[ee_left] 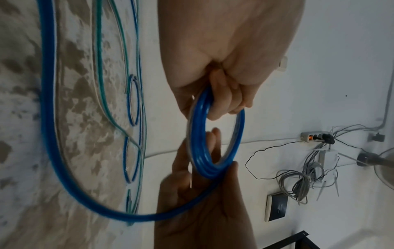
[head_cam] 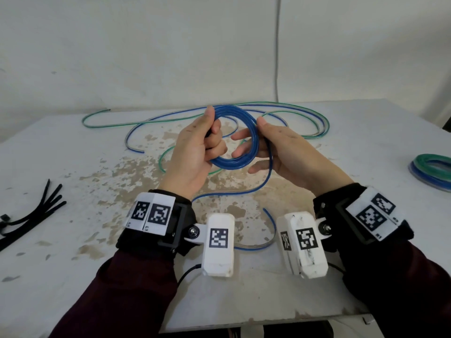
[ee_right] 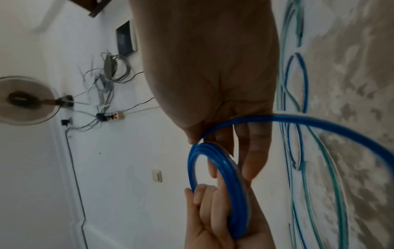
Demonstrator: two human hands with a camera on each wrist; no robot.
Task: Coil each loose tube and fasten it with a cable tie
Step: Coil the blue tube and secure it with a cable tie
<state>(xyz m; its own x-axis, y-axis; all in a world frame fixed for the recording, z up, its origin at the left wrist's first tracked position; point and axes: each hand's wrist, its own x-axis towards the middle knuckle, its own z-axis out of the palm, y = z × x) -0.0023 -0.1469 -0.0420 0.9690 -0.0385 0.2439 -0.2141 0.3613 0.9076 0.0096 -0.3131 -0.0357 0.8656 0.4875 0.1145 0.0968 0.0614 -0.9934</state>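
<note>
Black cable ties (head_cam: 31, 211) lie in a loose bunch at the far left of the worktop (head_cam: 73, 264); about four or five tails fan out, though the exact count is hard to read. Moving right, two hands are raised above the stained middle of the worktop, sharing one blue tube coil (head_cam: 240, 152) of several turns. The left hand (head_cam: 195, 152) grips the coil's left side, fingers curled through the ring and thumb up along its top. The right hand (head_cam: 283, 150) holds the coil's right side, thumb on top and fingers reaching loosely through and under it. From the right hand one loose blue tail (head_cam: 266, 179) drops to the worktop and curls toward the person. Behind the hands, loose blue and green tubes (head_cam: 292, 111) sprawl in long loops. At the far right edge sits one finished coil (head_cam: 432, 169) of green and blue tube.

The wrist views add what the head view misses: a wall with a power strip (ee_left: 313, 136), a tangle of grey cables (ee_left: 302, 183) and a fan (ee_right: 25, 100). They do not show the cable ties or the finished coil.
</note>
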